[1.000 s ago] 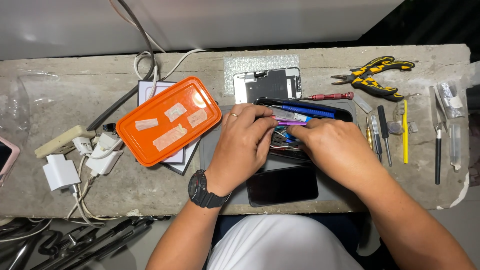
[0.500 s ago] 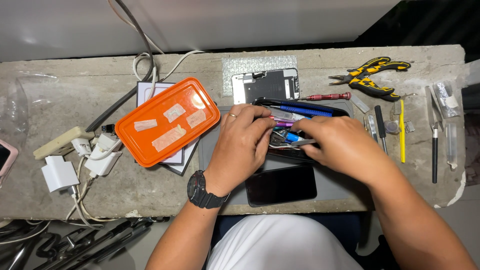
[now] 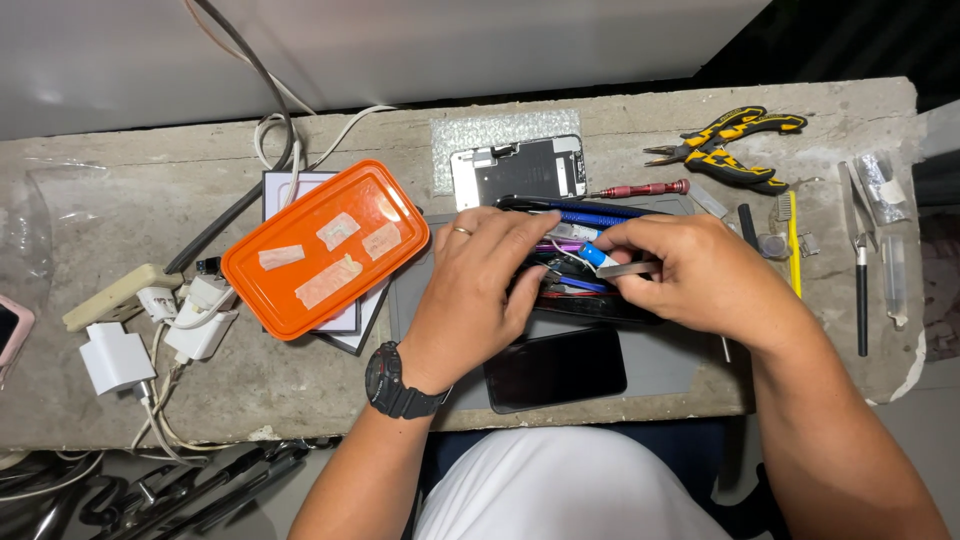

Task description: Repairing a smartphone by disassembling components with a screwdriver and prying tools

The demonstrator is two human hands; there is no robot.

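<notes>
My left hand (image 3: 475, 295), with a ring and a black wristwatch, lies over a black tool tray (image 3: 600, 305) in the middle of the bench. Its fingers rest on the tools inside and its thumb presses the tray's near edge. My right hand (image 3: 700, 275) is just right of it, pinching a thin flat metal tool (image 3: 626, 268) between thumb and fingers. A blue-tipped tool (image 3: 594, 255) and purple and blue handles show between the two hands. A black phone (image 3: 555, 368) lies screen up on a grey mat (image 3: 665, 362), just below the tray.
An orange lid with tape strips (image 3: 325, 248) rests on a box to the left. A phone screen part (image 3: 520, 170), a red screwdriver (image 3: 640, 188) and yellow-black pliers (image 3: 725, 140) lie behind. More hand tools (image 3: 860, 290) sit at the right; white chargers (image 3: 115, 355) and cables sit at the left.
My right hand has shifted slightly right and drawn the thin metal tool out of the tray. The blue-tipped tool has come into view. My left hand stays on the tray.
</notes>
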